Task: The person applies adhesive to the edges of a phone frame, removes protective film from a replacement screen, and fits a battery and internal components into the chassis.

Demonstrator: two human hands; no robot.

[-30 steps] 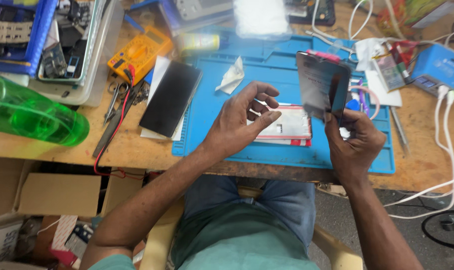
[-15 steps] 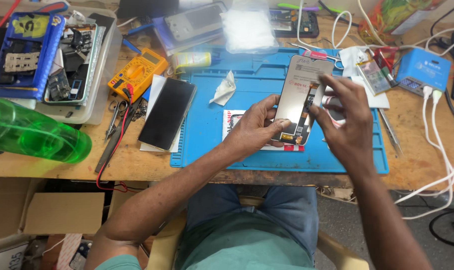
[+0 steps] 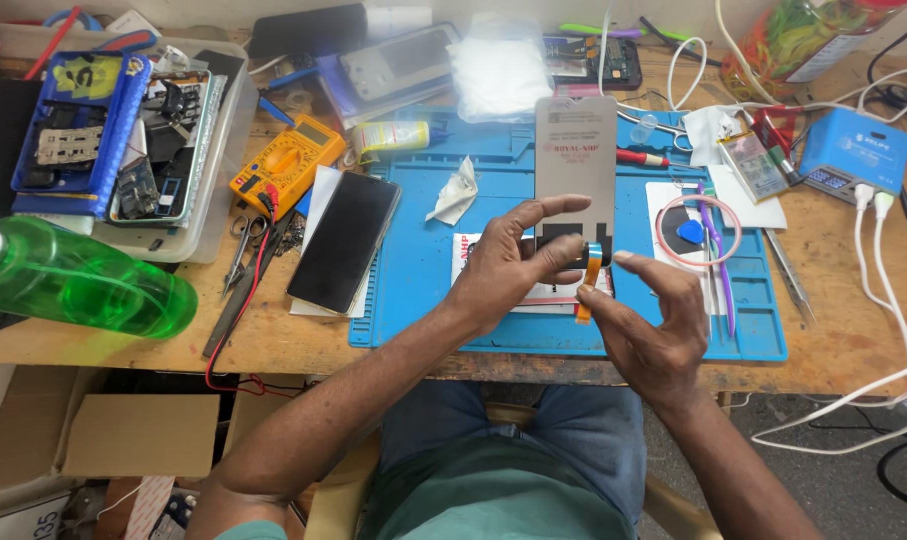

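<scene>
My left hand [image 3: 508,262] pinches the lower end of a grey rectangular protector sheet [image 3: 574,165], which stands upright above the blue work mat [image 3: 443,300]. An orange tab [image 3: 591,270] hangs from the sheet's bottom edge. My right hand [image 3: 653,325] touches that tab with thumb and forefinger, the other fingers spread. A dark phone [image 3: 345,240] lies face up on white paper at the mat's left edge. Under my hands a white and red packet lies on the mat.
A green spray bottle [image 3: 78,285] lies at the left. A yellow multimeter [image 3: 288,163], scissors and a tray of phone parts [image 3: 123,130] sit behind it. At the right are a blue box device [image 3: 855,152], white cables [image 3: 898,300], tweezers and a pink ring [image 3: 698,228].
The sheet has been turned upright with its pale printed side toward me. My left hand has shifted to grip its bottom end, and my right hand has dropped to the orange tab.
</scene>
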